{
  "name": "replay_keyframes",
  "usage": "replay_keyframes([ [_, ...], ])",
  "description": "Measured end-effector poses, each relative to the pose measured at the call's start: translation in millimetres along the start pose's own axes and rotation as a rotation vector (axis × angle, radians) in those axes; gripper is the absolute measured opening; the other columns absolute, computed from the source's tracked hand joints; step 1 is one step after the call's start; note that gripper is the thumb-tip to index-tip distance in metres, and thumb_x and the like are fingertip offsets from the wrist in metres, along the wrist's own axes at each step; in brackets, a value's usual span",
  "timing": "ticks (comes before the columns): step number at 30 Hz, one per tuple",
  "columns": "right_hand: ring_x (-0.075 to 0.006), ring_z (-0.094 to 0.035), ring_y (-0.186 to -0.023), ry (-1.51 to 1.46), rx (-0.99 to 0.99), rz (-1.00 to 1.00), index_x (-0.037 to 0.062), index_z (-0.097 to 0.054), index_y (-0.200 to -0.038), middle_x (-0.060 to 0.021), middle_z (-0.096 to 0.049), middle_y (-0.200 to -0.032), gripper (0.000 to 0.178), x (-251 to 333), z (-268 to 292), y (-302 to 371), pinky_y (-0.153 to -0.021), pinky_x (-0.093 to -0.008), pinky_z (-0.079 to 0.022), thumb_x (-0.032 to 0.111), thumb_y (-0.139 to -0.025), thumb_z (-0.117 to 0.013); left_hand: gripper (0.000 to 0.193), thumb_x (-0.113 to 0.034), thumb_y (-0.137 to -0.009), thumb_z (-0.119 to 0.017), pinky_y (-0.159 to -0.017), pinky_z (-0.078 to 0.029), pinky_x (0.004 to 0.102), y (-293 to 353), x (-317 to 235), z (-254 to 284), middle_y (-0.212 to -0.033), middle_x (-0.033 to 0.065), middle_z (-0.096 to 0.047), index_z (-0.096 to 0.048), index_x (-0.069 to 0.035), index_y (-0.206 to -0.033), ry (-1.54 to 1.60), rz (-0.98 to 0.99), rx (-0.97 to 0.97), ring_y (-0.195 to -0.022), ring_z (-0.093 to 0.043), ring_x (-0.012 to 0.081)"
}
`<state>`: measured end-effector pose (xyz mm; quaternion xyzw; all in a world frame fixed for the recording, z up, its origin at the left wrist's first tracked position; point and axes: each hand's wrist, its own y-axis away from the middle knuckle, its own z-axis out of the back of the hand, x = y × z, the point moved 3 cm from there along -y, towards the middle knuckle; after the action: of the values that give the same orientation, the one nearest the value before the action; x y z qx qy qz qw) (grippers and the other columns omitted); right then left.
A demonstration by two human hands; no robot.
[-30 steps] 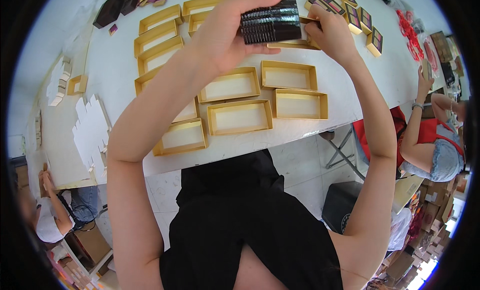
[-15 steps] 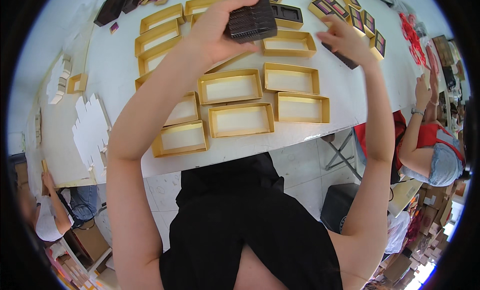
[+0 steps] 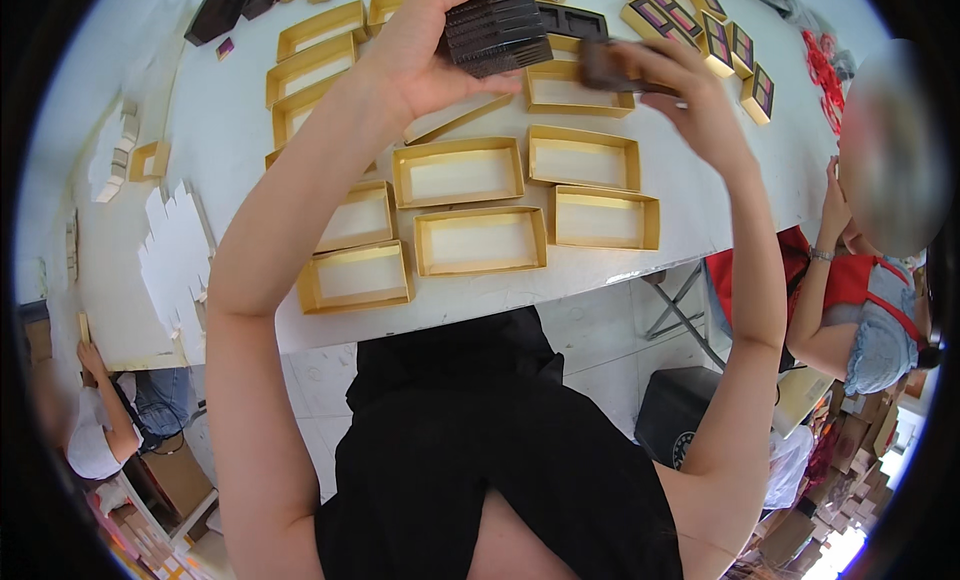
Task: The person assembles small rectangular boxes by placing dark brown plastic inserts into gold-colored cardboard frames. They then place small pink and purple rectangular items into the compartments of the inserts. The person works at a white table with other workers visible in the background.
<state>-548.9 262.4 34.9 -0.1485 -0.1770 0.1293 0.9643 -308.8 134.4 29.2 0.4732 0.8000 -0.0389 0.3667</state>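
Trays [image 3: 497, 40] sit nested in a black pile at twelve o'clock from where I watch, gripped by the left hand [image 3: 425, 75], thumb along the far edge and fingers along the near one. At one o'clock the right hand [image 3: 690, 90] has its fingers closed on a dark piece [image 3: 608, 70]; blur hides the exact pinch, so I'd call it a single tray only tentatively. It shows over a gold box [image 3: 575, 110]. From their thin, glossy ridges I judge them light, springy and slick, easily creased by a hard squeeze. I'd take the pile by opposite sides, each one lightly by its rim.
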Motion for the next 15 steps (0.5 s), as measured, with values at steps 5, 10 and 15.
replay_keyframes([
  [5, -0.0323, -0.054, -0.114, -0.045, 0.073, 0.071, 0.0194, -0.062, -0.13, -0.0127, -0.056, -0.127, 0.056, 18.7, -49.2, -21.8, -0.098, -0.04, -0.048, 0.001, -0.078, -0.072, 0.037, -0.028, -0.09, -0.068, -0.098, -0.046, 0.0601, 6.5, 8.1, -13.6, -0.116, 0.012, -0.064, -0.058, -0.009, -0.121, -0.061, -0.091, -0.151, -0.107, -0.061, 0.0294],
  [10, -0.0367, -0.05, -0.118, -0.112, 0.121, 0.115, 0.0164, -0.062, -0.131, -0.0154, -0.053, -0.131, 0.056, 3.7, -46.9, -11.5, -0.104, -0.0427, -0.041, 0.004, -0.078, -0.073, 0.031, -0.029, -0.086, -0.073, -0.092, -0.047, 0.0502, -4.6, 13.6, -10.9, -0.105, 0.0056, -0.067, -0.063, -0.011, -0.108, -0.051, -0.026, -0.041, -0.098, -0.063, 0.0224],
  [15, -0.037, -0.049, -0.113, -0.1, 0.022, 0.247, 0.015, -0.065, -0.122, -0.0152, -0.056, -0.117, 0.05, 5.2, -56.3, -20.4, -0.101, -0.043, -0.04, 0.009, -0.072, -0.075, 0.036, -0.028, -0.095, -0.062, -0.1, -0.045, 0.0526, 0.8, 13.6, -2.2, -0.118, 0.0111, -0.065, -0.057, -0.009, -0.126, 0.035, -0.018, -0.042, -0.112, -0.06, 0.0287],
])
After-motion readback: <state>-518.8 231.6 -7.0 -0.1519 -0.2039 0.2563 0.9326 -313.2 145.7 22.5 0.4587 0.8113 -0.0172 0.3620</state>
